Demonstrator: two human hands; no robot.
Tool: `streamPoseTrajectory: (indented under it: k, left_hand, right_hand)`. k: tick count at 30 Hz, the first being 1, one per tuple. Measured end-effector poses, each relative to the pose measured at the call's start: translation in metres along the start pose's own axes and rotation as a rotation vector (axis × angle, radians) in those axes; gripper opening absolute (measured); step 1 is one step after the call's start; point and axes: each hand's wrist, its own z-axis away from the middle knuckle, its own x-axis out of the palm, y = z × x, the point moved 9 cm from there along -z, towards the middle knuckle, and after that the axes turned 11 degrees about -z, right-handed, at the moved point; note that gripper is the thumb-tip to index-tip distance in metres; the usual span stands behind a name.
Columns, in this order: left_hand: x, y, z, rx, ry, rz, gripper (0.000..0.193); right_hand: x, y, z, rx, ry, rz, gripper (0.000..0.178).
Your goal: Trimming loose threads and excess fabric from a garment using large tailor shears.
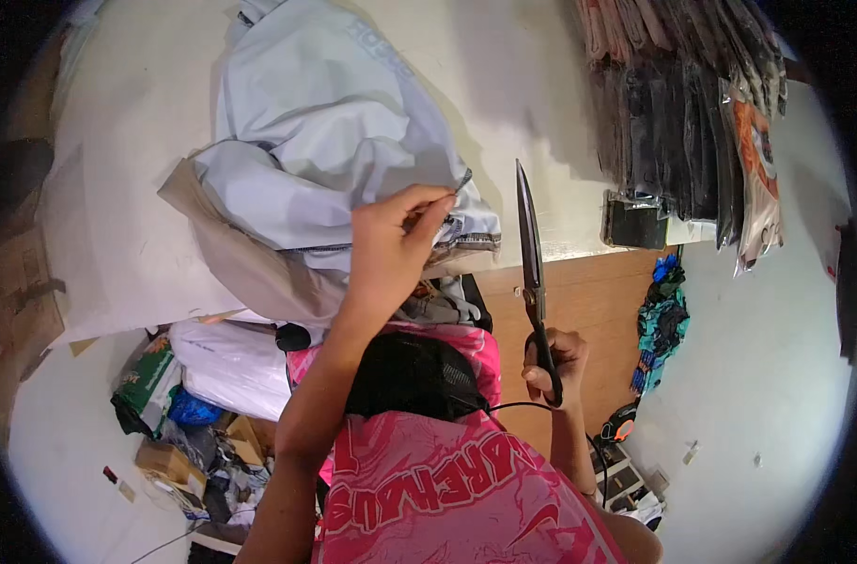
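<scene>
A pale table (100,254) across the top bears a light-blue garment (316,132), upper left of centre, its edge pinched by the left hand (396,235); right of centre, the right hand (568,355) grips black scissors (532,258). Clear packets (668,132) of folded dark cloth lie upper right, cardboard boxes (170,461) lower left.

There are two grips, one left grip (391,233) and one right grip (566,357). There is one pair of scissors (532,273), one light blue garment (325,141) and one table (109,226). Dark plastic-wrapped packets (663,132) number well over five, overlapping too closely for an exact count; one packet with orange print (755,155) shows. One white bag (226,367), one green bag (151,381) and one blue bag (192,407) make three bags. At least one cardboard box (170,462) is visible.
</scene>
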Motion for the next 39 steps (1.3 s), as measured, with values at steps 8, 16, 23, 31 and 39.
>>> streamPoseTrajectory:
  k: [8,16,23,31,39]
  left_hand:
    - [0.008,-0.033,0.008,-0.431,-0.039,0.617,0.010]
    - [0.011,-0.044,0.011,-0.480,-0.046,0.776,0.012]
    - [0.012,-0.038,0.011,-0.464,-0.064,0.873,0.011]
    - [0.004,-0.030,0.016,-0.423,-0.048,0.877,0.012]
    - [0.004,-0.032,0.021,-0.417,-0.031,0.862,0.013]
  right_hand:
    - [0.003,0.016,0.004,0.059,-0.071,0.004,0.033]
    - [0.012,0.027,0.011,0.220,-0.089,-0.018,0.034]
    - [0.023,0.038,0.022,0.299,-0.115,-0.115,0.045]
    - [0.025,0.043,0.017,0.324,-0.119,-0.085,0.045]
    - [0.022,0.040,0.012,0.301,-0.097,-0.051,0.042]
